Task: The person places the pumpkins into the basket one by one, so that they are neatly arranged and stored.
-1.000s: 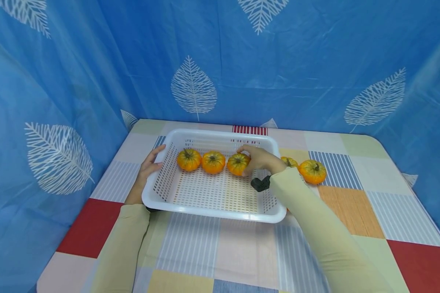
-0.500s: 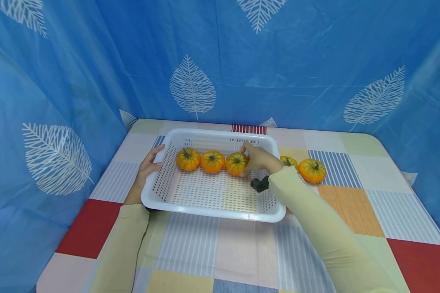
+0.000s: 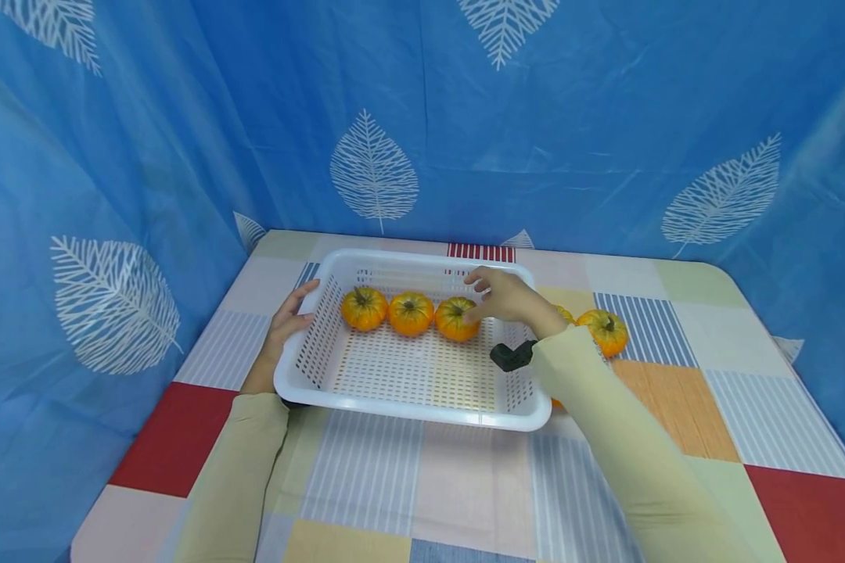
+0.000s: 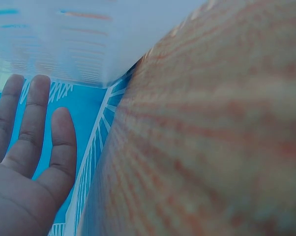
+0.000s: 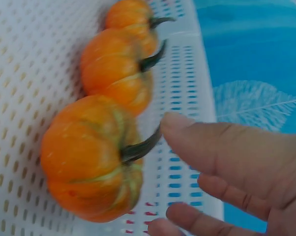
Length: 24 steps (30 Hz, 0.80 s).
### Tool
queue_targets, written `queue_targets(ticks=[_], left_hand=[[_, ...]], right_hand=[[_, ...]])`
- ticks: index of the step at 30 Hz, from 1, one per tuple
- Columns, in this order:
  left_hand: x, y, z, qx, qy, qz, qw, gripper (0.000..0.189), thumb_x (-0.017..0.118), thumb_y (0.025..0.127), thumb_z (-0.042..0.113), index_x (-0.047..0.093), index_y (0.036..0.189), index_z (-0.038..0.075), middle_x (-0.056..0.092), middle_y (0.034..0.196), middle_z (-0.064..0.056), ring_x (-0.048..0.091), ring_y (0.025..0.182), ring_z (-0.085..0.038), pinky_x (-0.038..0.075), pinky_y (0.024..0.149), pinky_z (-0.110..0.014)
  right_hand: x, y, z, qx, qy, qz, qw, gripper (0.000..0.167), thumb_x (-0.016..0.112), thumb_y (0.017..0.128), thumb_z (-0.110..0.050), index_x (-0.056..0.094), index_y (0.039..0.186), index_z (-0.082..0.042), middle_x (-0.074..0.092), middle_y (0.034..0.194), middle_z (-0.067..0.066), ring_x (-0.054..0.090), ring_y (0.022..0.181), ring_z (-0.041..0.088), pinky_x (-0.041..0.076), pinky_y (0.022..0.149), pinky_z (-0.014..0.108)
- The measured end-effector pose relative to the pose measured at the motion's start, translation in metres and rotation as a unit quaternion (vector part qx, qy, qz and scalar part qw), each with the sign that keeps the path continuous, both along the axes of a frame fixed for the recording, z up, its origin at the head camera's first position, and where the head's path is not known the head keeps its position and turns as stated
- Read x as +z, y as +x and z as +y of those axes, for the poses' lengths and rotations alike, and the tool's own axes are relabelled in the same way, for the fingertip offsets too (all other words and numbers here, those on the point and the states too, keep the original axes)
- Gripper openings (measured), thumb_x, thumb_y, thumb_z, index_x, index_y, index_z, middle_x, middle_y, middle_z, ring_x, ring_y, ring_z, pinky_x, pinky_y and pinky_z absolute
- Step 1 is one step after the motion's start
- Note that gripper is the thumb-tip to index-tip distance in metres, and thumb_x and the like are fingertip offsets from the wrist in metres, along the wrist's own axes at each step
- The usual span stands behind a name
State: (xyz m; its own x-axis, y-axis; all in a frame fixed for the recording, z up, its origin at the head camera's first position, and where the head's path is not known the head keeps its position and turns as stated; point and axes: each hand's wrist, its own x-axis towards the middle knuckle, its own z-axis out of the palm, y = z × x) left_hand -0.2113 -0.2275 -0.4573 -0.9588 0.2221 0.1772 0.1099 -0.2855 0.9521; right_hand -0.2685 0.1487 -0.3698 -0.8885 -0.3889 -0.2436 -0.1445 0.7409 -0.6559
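Observation:
Three small orange pumpkins with green stems sit in a row inside a white slotted plastic basket (image 3: 415, 413): a left one (image 3: 364, 310), a middle one (image 3: 411, 316) and a right one (image 3: 456, 322). My right hand (image 3: 508, 297) hovers at the right pumpkin, fingers spread and holding nothing. In the right wrist view, the thumb of that hand (image 5: 236, 162) is close to the stem of the nearest pumpkin (image 5: 89, 162); whether they touch I cannot tell. Against the basket's left side rests my left hand (image 3: 278, 332), its fingers (image 4: 34, 118) extended in the left wrist view.
Right of the basket, more pumpkins lie on the patchwork tablecloth (image 3: 676, 407). One pumpkin (image 3: 605, 332) shows fully; others are partly hidden behind the right sleeve (image 3: 620, 446). A black wrist device (image 3: 512, 356) hangs inside the basket. Blue leaf-print curtain (image 3: 570, 156) encloses the table.
My right hand has let go of the right pumpkin and lifted slightly up and to the right. The pumpkin stays in the row. My left hand keeps its place at the basket.

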Motion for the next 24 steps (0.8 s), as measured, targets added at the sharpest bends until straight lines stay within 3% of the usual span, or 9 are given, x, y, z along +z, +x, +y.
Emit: queue_targets(ticks=[5, 10, 15, 24], left_hand=[[0.001, 0.001, 0.000, 0.003, -0.016, -0.002, 0.9999, 0.063, 0.034, 0.101, 0.005, 0.049, 0.154, 0.036, 0.014, 0.176, -0.020, 0.038, 0.145, -0.031, 0.047, 0.106, -0.036], [0.001, 0.001, 0.000, 0.006, -0.019, 0.004, 0.9998, 0.063, 0.033, 0.101, 0.004, 0.047, 0.156, 0.033, 0.016, 0.175, -0.020, 0.040, 0.143, -0.028, 0.048, 0.106, -0.035], [0.000, 0.002, 0.000, 0.003, -0.016, 0.008, 0.9998, 0.063, 0.033, 0.101, 0.004, 0.048, 0.155, 0.034, 0.019, 0.173, -0.018, 0.042, 0.141, -0.025, 0.048, 0.105, -0.035], [0.000, 0.001, 0.000, 0.009, -0.016, 0.003, 0.9998, 0.062, 0.034, 0.101, 0.005, 0.050, 0.152, 0.036, 0.020, 0.173, -0.017, 0.043, 0.140, -0.025, 0.049, 0.104, -0.035]], right_hand=[[0.007, 0.007, 0.006, 0.011, -0.058, 0.015, 0.9981, 0.060, 0.082, 0.096, -0.012, 0.056, 0.148, 0.002, 0.055, 0.153, 0.028, 0.056, 0.138, 0.045, 0.048, 0.112, 0.057], [0.013, 0.015, 0.012, 0.052, -0.131, 0.028, 0.9895, 0.056, 0.078, 0.098, -0.008, 0.056, 0.147, 0.005, 0.056, 0.152, 0.026, 0.053, 0.140, 0.047, 0.043, 0.117, 0.058], [0.019, 0.025, 0.019, 0.070, -0.166, 0.047, 0.9825, 0.053, 0.077, 0.099, -0.008, 0.058, 0.146, 0.005, 0.058, 0.151, 0.025, 0.054, 0.140, 0.047, 0.041, 0.118, 0.059], [0.031, 0.048, 0.034, 0.045, -0.228, 0.093, 0.9681, 0.046, 0.073, 0.100, -0.001, 0.058, 0.144, 0.006, 0.061, 0.145, 0.024, 0.058, 0.134, 0.042, 0.043, 0.117, 0.057]])
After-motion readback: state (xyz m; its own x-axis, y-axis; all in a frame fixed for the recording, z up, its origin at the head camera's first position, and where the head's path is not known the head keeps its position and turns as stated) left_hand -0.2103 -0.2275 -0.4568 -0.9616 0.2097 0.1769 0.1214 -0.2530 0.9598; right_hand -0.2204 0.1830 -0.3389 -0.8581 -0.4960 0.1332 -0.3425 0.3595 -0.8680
